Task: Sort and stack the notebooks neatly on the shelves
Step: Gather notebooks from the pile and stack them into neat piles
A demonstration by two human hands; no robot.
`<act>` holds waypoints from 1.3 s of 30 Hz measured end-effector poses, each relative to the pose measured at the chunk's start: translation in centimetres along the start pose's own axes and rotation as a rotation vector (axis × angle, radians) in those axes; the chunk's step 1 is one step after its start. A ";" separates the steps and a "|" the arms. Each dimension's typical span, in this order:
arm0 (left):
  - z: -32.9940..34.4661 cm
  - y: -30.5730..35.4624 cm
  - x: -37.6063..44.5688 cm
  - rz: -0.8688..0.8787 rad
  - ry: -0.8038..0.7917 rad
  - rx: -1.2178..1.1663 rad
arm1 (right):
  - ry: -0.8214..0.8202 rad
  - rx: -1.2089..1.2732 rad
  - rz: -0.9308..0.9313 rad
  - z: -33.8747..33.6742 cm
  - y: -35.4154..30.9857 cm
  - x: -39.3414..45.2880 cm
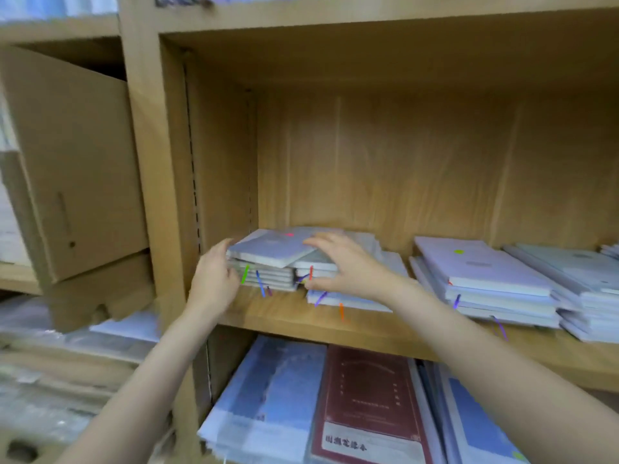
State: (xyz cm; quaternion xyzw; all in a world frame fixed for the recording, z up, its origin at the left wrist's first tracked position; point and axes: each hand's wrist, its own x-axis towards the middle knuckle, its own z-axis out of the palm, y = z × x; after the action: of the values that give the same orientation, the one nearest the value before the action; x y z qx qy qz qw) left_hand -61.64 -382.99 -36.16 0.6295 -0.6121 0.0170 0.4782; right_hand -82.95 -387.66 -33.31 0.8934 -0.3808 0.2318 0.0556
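Note:
A stack of pale lilac notebooks (pixel 268 251) with coloured ribbon markers lies at the left end of the wooden shelf (pixel 301 324). My left hand (pixel 214 276) grips the stack's left side, fingers curled over its top edge. My right hand (pixel 338 262) grips the right side of the stack, fingers on the top notebook and thumb under a lower one. The top notebook lies skewed. More lilac notebooks lie beneath and to the right of that stack, partly hidden by my right hand.
Two further piles of lilac notebooks (pixel 482 272) fill the shelf's right half. Below, blue booklets (pixel 268 400) and a dark red book (pixel 368 403) lie flat. A cardboard box (pixel 73 162) juts from the left bay. The shelf's upright (pixel 157 195) stands beside my left hand.

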 end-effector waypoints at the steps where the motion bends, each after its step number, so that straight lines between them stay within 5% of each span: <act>1: -0.1 -0.3 0.4 -0.017 -0.071 0.006 | -0.028 -0.078 -0.032 0.6 -0.7 1.0; 6: 0.1 -1.5 1.4 -0.060 -0.126 -0.002 | 0.040 -0.361 -0.127 2.7 -3.8 4.6; 10: 0.0 -1.8 1.6 -0.026 -0.052 -0.113 | 0.271 -0.199 0.014 -0.7 -0.9 4.4; 13: 1.2 -0.1 1.2 -0.012 -0.145 -0.288 | 0.394 -0.148 -0.049 -2.8 2.5 0.9; 18: 4.7 2.7 0.4 -0.044 -0.264 -0.383 | 0.345 -0.096 0.071 -0.8 4.7 -4.1; 21: 4.8 3.1 0.7 -0.174 -0.288 -0.468 | 0.260 0.153 0.291 -0.4 4.7 -4.7; 24: 3.7 4.4 0.0 -0.354 -0.324 -0.827 | 0.113 0.410 0.476 0.1 4.7 -5.3; 26: 3.6 5.5 -0.7 -0.405 -0.384 -1.028 | 0.210 0.459 0.540 0.2 5.0 -5.8; 32: 4.8 6.5 -1.7 -0.476 -0.242 -0.959 | 0.308 0.450 0.609 -0.3 5.3 -6.5; 39: 4.6 6.6 -3.1 -0.554 -0.367 -1.033 | 0.305 0.623 0.633 0.4 5.2 -6.7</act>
State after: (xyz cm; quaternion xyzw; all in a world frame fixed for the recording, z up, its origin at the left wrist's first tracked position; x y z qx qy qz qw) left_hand -70.23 -382.14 -36.70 0.4445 -0.4274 -0.5156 0.5949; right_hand -90.53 -387.04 -37.09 0.6630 -0.5344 0.4695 -0.2333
